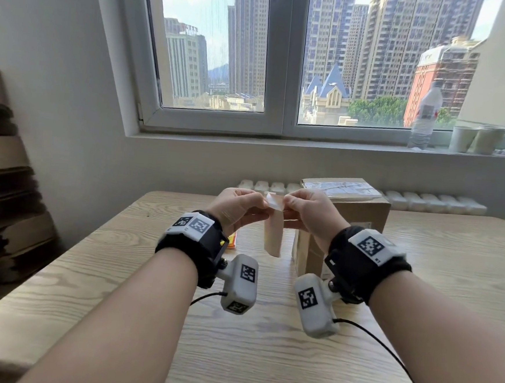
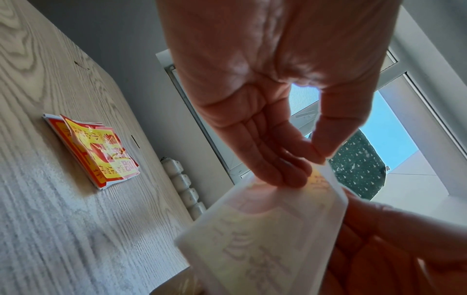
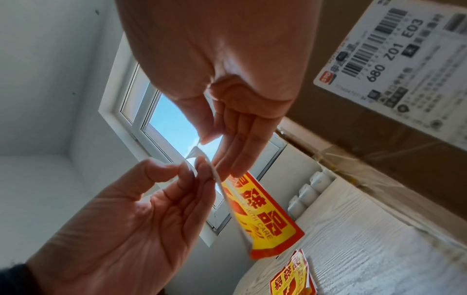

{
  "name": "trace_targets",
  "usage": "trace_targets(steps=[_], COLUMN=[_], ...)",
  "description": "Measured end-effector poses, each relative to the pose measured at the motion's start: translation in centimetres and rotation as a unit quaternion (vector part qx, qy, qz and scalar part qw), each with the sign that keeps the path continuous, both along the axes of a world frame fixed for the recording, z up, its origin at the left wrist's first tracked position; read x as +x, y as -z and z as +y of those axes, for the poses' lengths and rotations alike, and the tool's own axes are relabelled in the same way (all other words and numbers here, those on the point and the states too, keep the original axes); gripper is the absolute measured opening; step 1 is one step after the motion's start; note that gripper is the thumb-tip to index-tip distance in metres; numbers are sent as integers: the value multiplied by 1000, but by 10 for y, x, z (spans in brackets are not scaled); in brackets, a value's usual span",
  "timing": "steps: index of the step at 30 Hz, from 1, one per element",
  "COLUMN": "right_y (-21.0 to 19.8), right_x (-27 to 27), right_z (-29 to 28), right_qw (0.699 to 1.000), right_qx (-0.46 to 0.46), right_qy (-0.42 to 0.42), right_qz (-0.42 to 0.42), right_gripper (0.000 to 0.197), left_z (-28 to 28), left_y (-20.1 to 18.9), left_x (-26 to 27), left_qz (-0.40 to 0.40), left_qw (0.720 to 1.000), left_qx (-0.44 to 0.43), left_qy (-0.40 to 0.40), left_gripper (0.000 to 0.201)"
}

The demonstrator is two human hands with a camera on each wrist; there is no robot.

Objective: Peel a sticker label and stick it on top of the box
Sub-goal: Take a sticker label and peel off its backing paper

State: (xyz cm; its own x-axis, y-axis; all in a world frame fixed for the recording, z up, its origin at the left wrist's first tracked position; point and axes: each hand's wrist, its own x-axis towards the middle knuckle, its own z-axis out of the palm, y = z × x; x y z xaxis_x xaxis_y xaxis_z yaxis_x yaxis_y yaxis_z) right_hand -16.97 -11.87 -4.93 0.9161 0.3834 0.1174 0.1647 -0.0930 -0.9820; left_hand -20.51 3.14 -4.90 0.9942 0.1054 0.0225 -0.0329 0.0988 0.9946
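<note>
A red-and-yellow "handle with care" sticker label (image 1: 273, 232) hangs upright above the wooden table, its pale back toward me. My left hand (image 1: 263, 203) and right hand (image 1: 287, 200) both pinch its top edge. In the right wrist view the label (image 3: 262, 215) splits at the top: my right hand (image 3: 211, 139) pinches one thin layer, my left hand (image 3: 192, 169) the white edge. The left wrist view shows the label's back (image 2: 265, 239) under my left hand (image 2: 312, 161). The brown cardboard box (image 1: 361, 212) stands just behind my right hand, tape across its top.
A stack of the same stickers (image 2: 93, 149) lies on the table (image 1: 117, 286) under my left hand. A shipping label (image 3: 404, 59) covers the box's side. A radiator (image 1: 425, 202) runs behind the table. A water bottle (image 1: 426, 114) and paper cups (image 1: 476, 139) stand on the sill. Flat cardboard (image 1: 2, 171) is piled at left.
</note>
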Motion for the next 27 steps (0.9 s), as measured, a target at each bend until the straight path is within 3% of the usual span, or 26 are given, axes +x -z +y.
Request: trace_targets(steps=[7,10,13,17,19,21,24,27], right_y=[4,8,11,12,12,14,17,19], right_x=[-1,0,-1,2,3,3,3,6], right_z=[1,6,9,7,5,4,3,2], right_qw=[991,999,994,998,998,999,996,996], right_qx=[101,39,-43,10,50,18,-27,3], right_qy=[-14,19,29,40,26,14,37,77], right_qz=[83,3,-93,-37,3,-22,-74,-41], right_gripper=[18,14,15,19,31,41,32,22], left_z=[3,1,1,1,-1,-2,-4,-6], left_y=[1,1,2,5,5,6,8,7], left_x=[2,4,5,3,4,6,6,5], left_qz=[8,11,26,39,35,28,22,21], left_qw=[998,998,999,999,999,999,999,999], left_qx=[-55,-56,-2,5,5,13,22,32], left_qy=[-19,-33,-32,-22,-27,-32,-20,4], left_gripper=[13,9,22,4,2,3,5,8])
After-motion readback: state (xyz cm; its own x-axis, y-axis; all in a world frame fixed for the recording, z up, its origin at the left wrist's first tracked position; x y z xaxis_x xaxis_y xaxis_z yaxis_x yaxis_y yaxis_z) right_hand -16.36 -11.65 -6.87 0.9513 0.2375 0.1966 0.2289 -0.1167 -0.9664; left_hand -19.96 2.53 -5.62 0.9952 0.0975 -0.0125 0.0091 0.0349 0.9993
